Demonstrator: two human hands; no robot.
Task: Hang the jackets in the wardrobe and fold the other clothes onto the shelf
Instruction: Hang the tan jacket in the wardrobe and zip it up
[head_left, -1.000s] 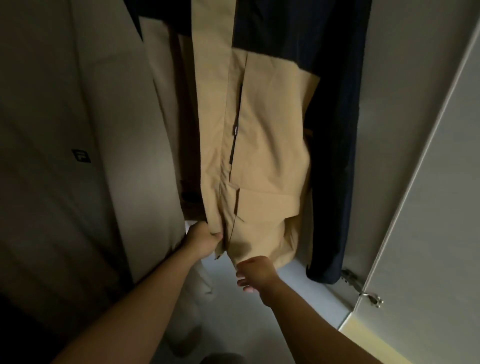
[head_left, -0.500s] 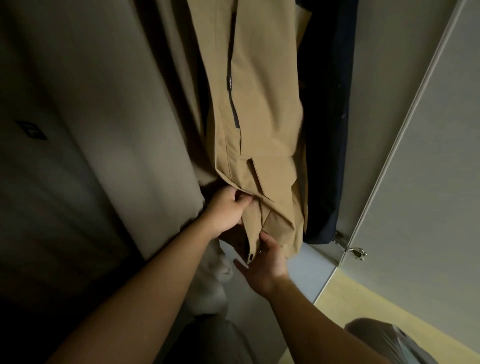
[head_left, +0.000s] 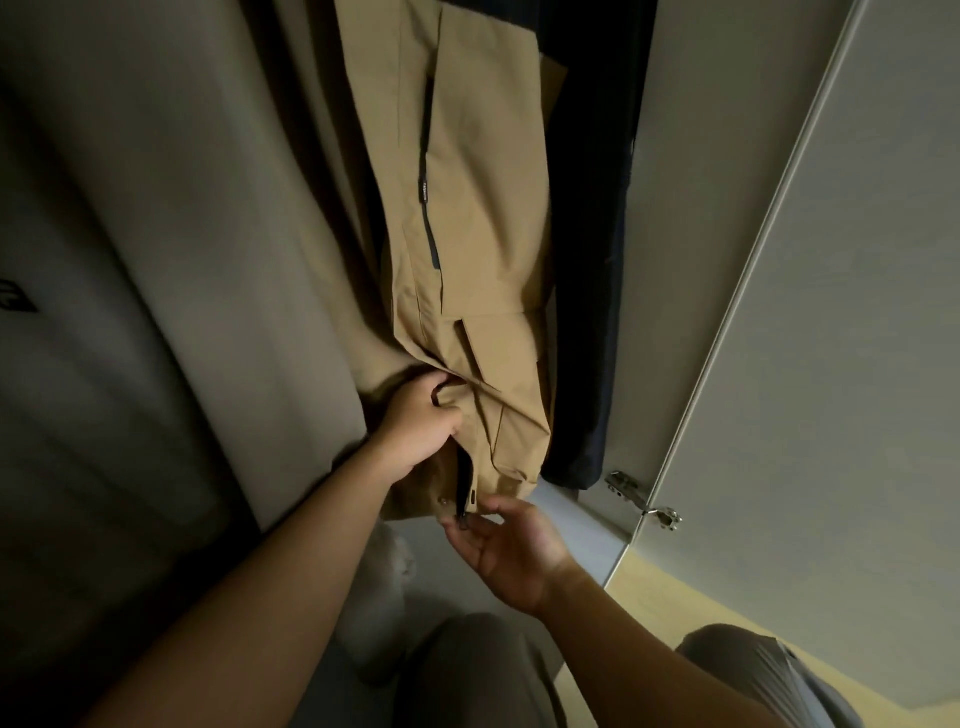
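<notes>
In the head view, a tan jacket (head_left: 483, 218) is hanging inside the wardrobe, its lower front dangling just above the wardrobe floor (head_left: 571, 525). A dark navy sleeve (head_left: 587, 312) of the same jacket is hanging along its right side, close to the wardrobe's inner wall.

The left hand (head_left: 421, 421) is reaching up from the lower left and gripping a bunch of the tan fabric near the lower front edge, fingers curling into the cloth beside a flapped pocket. The right hand (head_left: 509, 551) is lying palm up just below the hem, fingers loosely spread, with its fingertips (head_left: 470, 532) touching the bottom end of the dark zipper (head_left: 465, 483). Whether thumb and finger are actually pinching the zipper end is too small to tell.

A pale grey-beige garment (head_left: 182, 260) is hanging to the left, touching the jacket. A white cloth bundle (head_left: 384, 587) is lying low down under the left forearm. The wardrobe door (head_left: 831, 364) is standing open at the right, with a metal hinge (head_left: 644, 499) showing near its lower edge. The person's knees in grey trousers (head_left: 478, 670) are showing at the bottom.
</notes>
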